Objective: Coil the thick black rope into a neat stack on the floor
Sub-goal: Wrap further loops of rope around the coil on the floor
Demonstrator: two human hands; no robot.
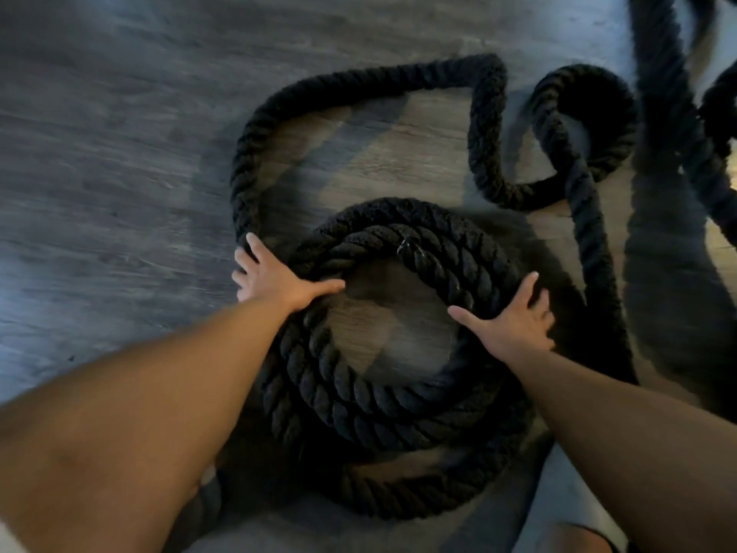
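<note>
Grey wood floor [119, 153]; one black rope [359, 393], part coiled; two hands [275, 279] [514, 325] spread flat on coil.

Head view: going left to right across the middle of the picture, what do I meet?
Bare floor → left hand → open centre of the coil → right hand → loose rope trailing away.

Rope coil on the floor, hands at either side

The coil [383, 353] lay on the floor [99, 173]; left hand [275, 279] rested on its left rim, right hand [514, 325] on its right; loose rope [490, 125] trailed behind.
</note>
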